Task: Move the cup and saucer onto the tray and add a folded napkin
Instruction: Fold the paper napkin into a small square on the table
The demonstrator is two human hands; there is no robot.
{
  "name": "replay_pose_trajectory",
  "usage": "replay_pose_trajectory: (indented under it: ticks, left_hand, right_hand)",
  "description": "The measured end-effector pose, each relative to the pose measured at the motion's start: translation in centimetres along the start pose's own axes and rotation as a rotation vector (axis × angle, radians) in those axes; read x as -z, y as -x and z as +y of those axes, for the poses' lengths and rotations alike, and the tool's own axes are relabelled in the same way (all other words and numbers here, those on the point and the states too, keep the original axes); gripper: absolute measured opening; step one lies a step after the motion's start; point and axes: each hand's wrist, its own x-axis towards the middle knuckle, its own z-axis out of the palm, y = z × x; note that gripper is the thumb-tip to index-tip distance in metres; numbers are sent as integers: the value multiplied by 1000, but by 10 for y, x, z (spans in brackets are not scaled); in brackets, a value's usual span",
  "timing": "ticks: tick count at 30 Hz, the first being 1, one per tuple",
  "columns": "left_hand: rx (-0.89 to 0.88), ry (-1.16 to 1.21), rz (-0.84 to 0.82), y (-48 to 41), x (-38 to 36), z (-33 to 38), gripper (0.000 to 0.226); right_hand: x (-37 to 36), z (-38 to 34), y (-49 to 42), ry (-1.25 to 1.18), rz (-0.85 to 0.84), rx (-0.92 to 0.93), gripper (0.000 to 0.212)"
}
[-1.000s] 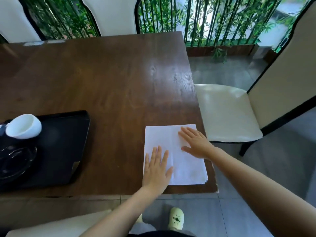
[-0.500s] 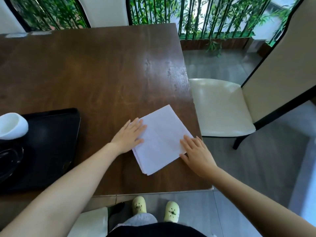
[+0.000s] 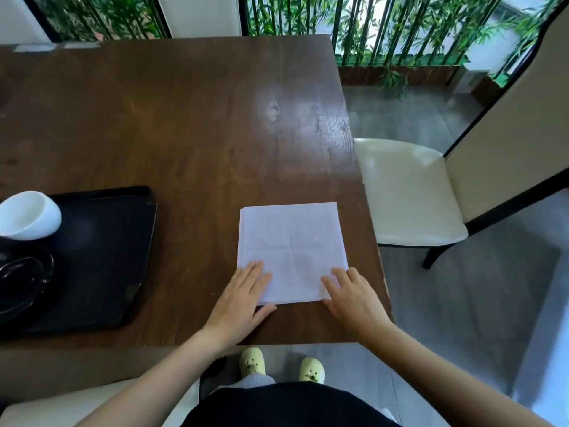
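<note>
A white folded napkin [image 3: 292, 248] lies flat and square on the brown table [image 3: 184, 124], close to its near right corner. My left hand [image 3: 240, 303] rests on the napkin's near left corner, fingers spread flat. My right hand [image 3: 354, 295] presses the near right corner the same way. Neither hand grips anything. At the left edge a black tray [image 3: 101, 260] holds a white cup [image 3: 29, 218] lying tilted on its side, with a dark glass saucer [image 3: 21, 282] just in front of it.
A cream-seated chair [image 3: 409, 192] stands right of the table, its back rising at the far right. Another cream seat [image 3: 92, 405] is below my left arm. Bamboo and black railings line the far side. My yellow shoes [image 3: 281, 366] show on the grey floor.
The napkin has turned from a diagonal lie back to square with the table edge. Both hands have slid to its near corners; the left hand came from the napkin's left side.
</note>
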Motion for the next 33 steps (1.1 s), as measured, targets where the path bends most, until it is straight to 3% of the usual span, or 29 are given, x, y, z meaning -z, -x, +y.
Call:
replay_pose_trajectory:
  ticks: [5,8,13,16,18,22,25,29,33]
  left_hand:
    - [-236,-201,192,3,5,-5,31]
    - [-367,-305,275,8,4,-6,41]
    - [-398,-437,207,16,2,0,31]
    - [-402,-452,197,21,0,3,20]
    - [-376,-406,208,18,6,5,10]
    - [-187,-181,186,6,26,11,21]
    - [-16,33,173,-1,33,7,13]
    - [28,171,163,-10,38,-6,20]
    - [82,309,33,-16,45,-19,19]
  right_hand:
    - [6,8,1,183,-30,112,32]
    - [7,2,3,305,20,174,21]
    - [-3,2,9,393,74,254,13]
    - [-8,8,15,439,27,257,34]
    - [-7,8,16,453,-2,285,35]
    - [6,-1,10,300,96,234,24]
    - [10,-5,9,81,157,167,19]
    - [8,6,1,-11,139,160,4]
    - [15,29,-15,-329,91,77,14]
